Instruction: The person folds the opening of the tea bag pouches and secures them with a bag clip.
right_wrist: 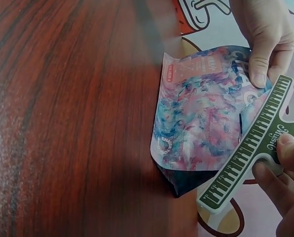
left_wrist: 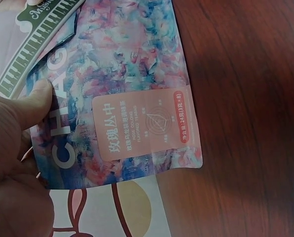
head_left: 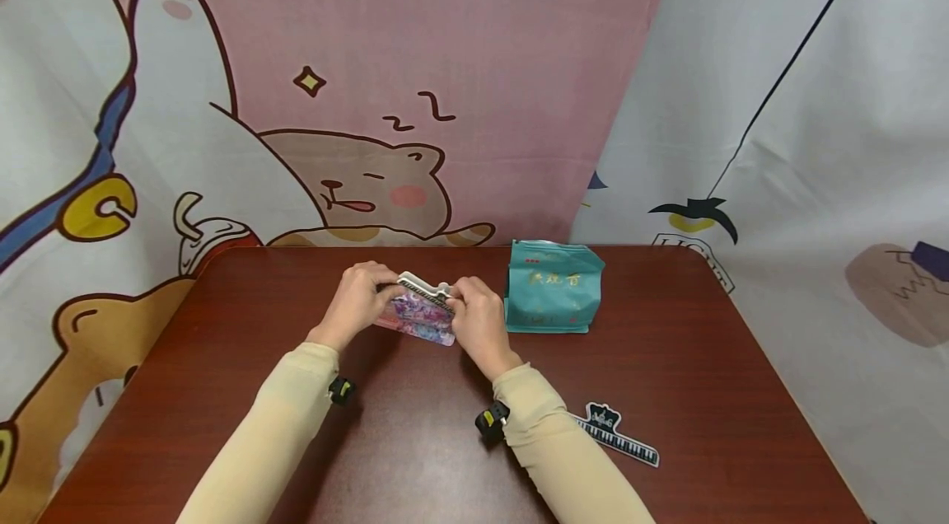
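Note:
A tea pouch (head_left: 418, 318) with a pink, blue and purple painted pattern is held up over the table. My left hand (head_left: 357, 301) pinches it near one end of its folded edge, thumb on the front, as the left wrist view shows. A long clip (right_wrist: 250, 143) with piano keys and the word "Music" lies along that fold. In the right wrist view my right hand (right_wrist: 285, 173) grips the clip's handle between thumb and fingers. How far the clip's jaws enclose the pouch edge is hard to see.
A teal tea bag (head_left: 554, 293) stands upright just right of my right hand. Another piano-key clip (head_left: 615, 437) lies on the brown table (head_left: 415, 442), partly behind my right forearm. A cartoon-printed cloth (head_left: 519, 79) hangs behind the table.

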Demonstrator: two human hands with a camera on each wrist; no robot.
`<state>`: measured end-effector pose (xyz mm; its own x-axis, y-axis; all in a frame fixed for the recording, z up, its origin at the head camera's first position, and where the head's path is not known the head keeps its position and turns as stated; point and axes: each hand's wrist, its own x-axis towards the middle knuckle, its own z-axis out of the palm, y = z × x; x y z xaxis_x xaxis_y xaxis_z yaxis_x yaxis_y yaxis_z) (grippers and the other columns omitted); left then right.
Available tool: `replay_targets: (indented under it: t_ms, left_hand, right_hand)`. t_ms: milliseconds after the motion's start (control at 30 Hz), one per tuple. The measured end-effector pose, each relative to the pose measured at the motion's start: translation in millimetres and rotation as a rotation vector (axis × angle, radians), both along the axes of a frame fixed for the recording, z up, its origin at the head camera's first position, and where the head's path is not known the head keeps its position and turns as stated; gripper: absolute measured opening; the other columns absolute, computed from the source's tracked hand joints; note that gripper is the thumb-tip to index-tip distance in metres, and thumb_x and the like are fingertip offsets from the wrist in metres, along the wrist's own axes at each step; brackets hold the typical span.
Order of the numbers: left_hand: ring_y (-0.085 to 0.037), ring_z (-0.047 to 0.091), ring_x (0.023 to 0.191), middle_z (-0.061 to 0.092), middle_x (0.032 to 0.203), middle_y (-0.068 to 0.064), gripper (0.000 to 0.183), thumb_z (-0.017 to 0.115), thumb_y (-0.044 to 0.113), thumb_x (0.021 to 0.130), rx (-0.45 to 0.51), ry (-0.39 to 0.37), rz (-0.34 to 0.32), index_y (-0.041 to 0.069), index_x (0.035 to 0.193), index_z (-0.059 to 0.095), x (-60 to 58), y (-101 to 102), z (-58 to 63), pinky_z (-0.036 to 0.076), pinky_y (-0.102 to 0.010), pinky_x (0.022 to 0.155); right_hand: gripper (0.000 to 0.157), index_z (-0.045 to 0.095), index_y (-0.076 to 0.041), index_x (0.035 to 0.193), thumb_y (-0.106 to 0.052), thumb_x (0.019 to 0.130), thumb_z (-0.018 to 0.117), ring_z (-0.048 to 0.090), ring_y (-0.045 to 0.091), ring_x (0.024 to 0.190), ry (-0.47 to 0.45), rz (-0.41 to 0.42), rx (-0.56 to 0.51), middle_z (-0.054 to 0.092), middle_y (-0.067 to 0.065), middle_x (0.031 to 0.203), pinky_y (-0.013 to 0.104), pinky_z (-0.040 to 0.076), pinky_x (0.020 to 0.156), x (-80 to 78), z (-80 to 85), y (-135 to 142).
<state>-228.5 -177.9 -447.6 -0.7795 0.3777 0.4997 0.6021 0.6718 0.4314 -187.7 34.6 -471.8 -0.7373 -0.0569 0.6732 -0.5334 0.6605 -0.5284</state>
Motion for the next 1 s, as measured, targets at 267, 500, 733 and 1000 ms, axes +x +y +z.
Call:
replay_targets:
  t_ms: [267, 500, 733, 1000]
  left_hand:
    - [-0.017, 0.056, 0.067, 0.068, 0.072, -0.001, 0.014, 0.085, 0.008, 0.083, -0.012, -0.03, 0.009, 0.008, 0.074, 0.075, -0.4, 1, 1.0, 0.047, -0.038, 0.067]
    - [-0.025, 0.059, 0.07, 0.067, 0.073, -0.001, 0.017, 0.085, 0.008, 0.084, -0.009, -0.056, 0.018, 0.009, 0.072, 0.073, 0.4, 0, 1.7, 0.046, -0.04, 0.07]
    - [-0.029, 0.06, 0.074, 0.069, 0.077, -0.001, 0.015, 0.084, 0.009, 0.086, 0.0, -0.101, 0.032, 0.01, 0.074, 0.073, 0.8, -1, 3.5, 0.044, -0.04, 0.072]
    - [-0.02, 0.058, 0.074, 0.071, 0.081, -0.001, 0.013, 0.085, 0.009, 0.085, -0.006, -0.113, 0.043, 0.01, 0.077, 0.075, 1.7, -2, 4.8, 0.045, -0.038, 0.072]
  right_hand:
    - [0.018, 0.065, -0.004, 0.082, 0.004, 0.084, 0.081, 0.071, 0.025, 0.078, -0.026, -0.001, 0.005, 0.066, 0.008, 0.082, 0.039, 0.059, 0.069, -0.2, 2.6, -1]
    - [0.015, 0.066, -0.004, 0.083, 0.003, 0.087, 0.079, 0.072, 0.024, 0.081, -0.063, 0.013, 0.008, 0.068, 0.008, 0.086, 0.038, 0.059, 0.071, -0.4, 2.6, -1]
    - [0.013, 0.067, -0.003, 0.085, 0.002, 0.089, 0.078, 0.073, 0.025, 0.083, -0.077, 0.059, 0.012, 0.069, 0.009, 0.088, 0.038, 0.06, 0.071, -1.2, 6.4, 3]
    - [0.011, 0.069, -0.004, 0.087, -0.002, 0.089, 0.079, 0.074, 0.024, 0.088, -0.114, 0.103, 0.037, 0.073, 0.008, 0.094, 0.037, 0.06, 0.074, -2.5, 10.0, 9]
